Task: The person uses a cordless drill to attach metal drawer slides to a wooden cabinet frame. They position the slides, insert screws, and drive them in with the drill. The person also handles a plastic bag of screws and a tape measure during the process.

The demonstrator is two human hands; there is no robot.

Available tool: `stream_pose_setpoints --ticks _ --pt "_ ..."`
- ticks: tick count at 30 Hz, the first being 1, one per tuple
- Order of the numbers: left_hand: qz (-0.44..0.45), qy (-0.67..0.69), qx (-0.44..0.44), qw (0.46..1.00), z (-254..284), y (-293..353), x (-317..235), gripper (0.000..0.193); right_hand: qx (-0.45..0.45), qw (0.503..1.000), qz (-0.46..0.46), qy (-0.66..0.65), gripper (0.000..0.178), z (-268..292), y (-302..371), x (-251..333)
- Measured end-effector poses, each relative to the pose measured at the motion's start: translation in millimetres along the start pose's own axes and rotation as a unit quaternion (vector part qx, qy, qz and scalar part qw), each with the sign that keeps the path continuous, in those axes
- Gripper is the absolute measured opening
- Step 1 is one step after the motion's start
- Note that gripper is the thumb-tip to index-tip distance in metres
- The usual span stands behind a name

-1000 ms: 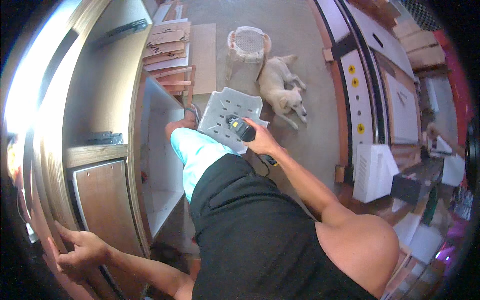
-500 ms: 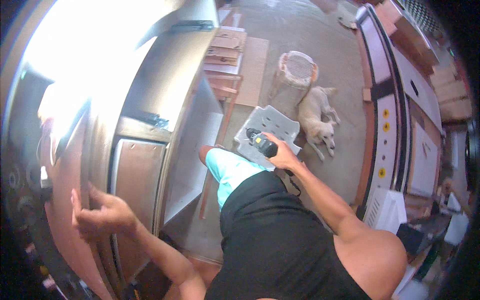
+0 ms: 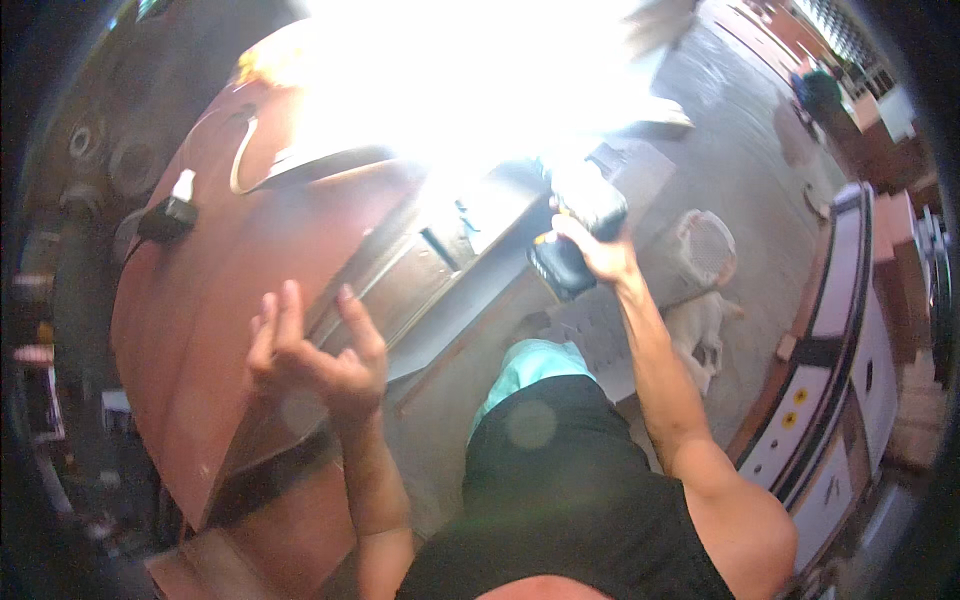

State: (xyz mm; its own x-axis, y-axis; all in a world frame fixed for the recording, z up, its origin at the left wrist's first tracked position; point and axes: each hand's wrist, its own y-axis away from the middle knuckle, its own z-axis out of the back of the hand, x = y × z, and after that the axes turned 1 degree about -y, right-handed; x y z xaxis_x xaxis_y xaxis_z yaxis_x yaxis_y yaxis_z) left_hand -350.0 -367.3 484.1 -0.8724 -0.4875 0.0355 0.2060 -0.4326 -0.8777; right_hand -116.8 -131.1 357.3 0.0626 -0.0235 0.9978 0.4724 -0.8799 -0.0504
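Observation:
My right hand [image 3: 608, 258] grips a cordless drill [image 3: 562, 268] by its handle, held out ahead of me at chest height. Its dark battery base points toward me, while bright glare washes out much of its body. My left hand [image 3: 325, 360] is raised with the fingers apart and holds nothing. Behind that hand lies a wide reddish-brown board [image 3: 210, 320], close to the fingers; whether they touch it I cannot tell. An open wooden cabinet [image 3: 395, 285] with pale inner panels stands beyond, between my two hands.
A black plug-like block [image 3: 168, 218] lies on the board near a pale cable [image 3: 240, 160]. A round-topped stool [image 3: 707, 245] and a light-coloured dog [image 3: 695, 335] are on the floor to the right. Further right stands a long white and brown panel [image 3: 845, 270]. Strong glare covers the top.
My view has swung left and up. My right hand has lifted the drill forward and up. My left hand has come away from the board's edge, fingers spread.

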Motion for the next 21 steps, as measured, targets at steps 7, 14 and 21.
stream_pose_setpoints --ticks 7,14,21 --pt "0.005 -0.001 0.056 0.998 9 8 1 0.059 -0.065 0.967 0.100 0.225 0.050 -50 -103 -28" --pt "0.059 0.064 0.048 0.995 102 0 3 0.027 -0.055 0.929 0.099 0.351 0.059 -53 -85 -32" --pt "0.184 -0.047 -0.041 0.981 171 -1 57 0.019 -0.071 0.909 0.105 0.396 0.068 -31 -65 -36"
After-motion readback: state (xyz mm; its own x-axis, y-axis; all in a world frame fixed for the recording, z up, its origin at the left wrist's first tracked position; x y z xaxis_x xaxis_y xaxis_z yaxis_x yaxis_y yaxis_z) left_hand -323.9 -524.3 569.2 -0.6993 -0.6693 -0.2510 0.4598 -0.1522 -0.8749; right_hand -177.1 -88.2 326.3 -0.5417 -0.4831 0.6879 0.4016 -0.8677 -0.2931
